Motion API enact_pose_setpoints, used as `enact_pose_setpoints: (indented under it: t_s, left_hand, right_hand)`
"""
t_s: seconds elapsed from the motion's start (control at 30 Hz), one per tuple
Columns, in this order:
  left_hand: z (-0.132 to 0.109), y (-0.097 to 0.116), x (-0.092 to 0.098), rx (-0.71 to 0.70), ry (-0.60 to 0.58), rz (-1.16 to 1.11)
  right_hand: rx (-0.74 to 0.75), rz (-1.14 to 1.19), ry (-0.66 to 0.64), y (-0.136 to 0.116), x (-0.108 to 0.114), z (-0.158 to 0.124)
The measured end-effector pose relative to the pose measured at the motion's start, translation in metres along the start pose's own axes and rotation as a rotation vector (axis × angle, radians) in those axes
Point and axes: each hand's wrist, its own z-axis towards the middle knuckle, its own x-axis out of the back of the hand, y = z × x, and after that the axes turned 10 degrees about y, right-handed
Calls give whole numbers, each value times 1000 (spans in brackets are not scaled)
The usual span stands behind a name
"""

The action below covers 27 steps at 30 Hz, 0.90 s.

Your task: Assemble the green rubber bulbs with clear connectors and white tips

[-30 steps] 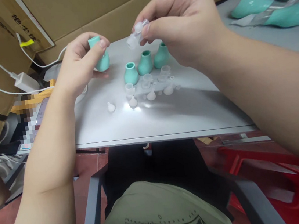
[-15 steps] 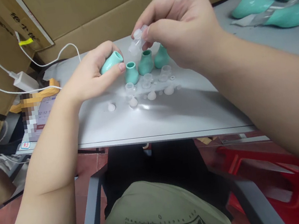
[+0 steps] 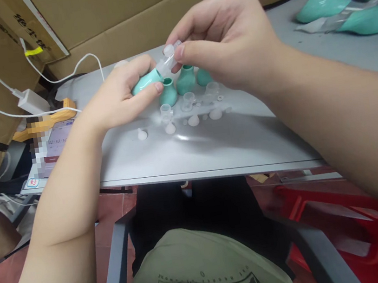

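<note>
My left hand (image 3: pixel 128 89) is closed around a turquoise rubber bulb (image 3: pixel 145 81), its open neck tilted up to the right. Pinched between the thumb and fingers of my right hand (image 3: pixel 220 43) is a clear plastic valve piece (image 3: pixel 167 61) with a round cap on its side. Its lower end is at the bulb's mouth; whether it sits inside, I cannot tell. Below my hands several more turquoise bulbs (image 3: pixel 186 82) stand upright in a row. In front of them lie clear plastic cups (image 3: pixel 166 112) and small whitish teardrop-shaped parts (image 3: pixel 170 128).
Turquoise bulbs with clear tubes (image 3: pixel 323 5) lie at the back right of the grey table (image 3: pixel 195 159). A phone (image 3: pixel 57 143), an orange object (image 3: pixel 61 111) and a white charger with its cable (image 3: pixel 32 102) are at the left. Cardboard (image 3: pixel 142 12) stands behind. A red stool (image 3: pixel 344 222) is below right.
My right hand has brought the clear valve piece down and left to the mouth of the bulb. My left hand, still gripping the bulb, has shifted slightly right.
</note>
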Motion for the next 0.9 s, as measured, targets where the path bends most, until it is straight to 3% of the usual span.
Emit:
enact_pose_setpoints:
  t_s: [0.53,0.73,0.9]
  left_hand:
    - [2,-5,-4,-78,200,-60]
    - [0,-1,2,-27,150,81]
    - [0,-5,5,-130,124,105]
  right_hand:
    - [25,47,-93,1,7,0]
    - [42,21,-139,0,9,-1]
    - [75,-24,-184,3,12,-2]
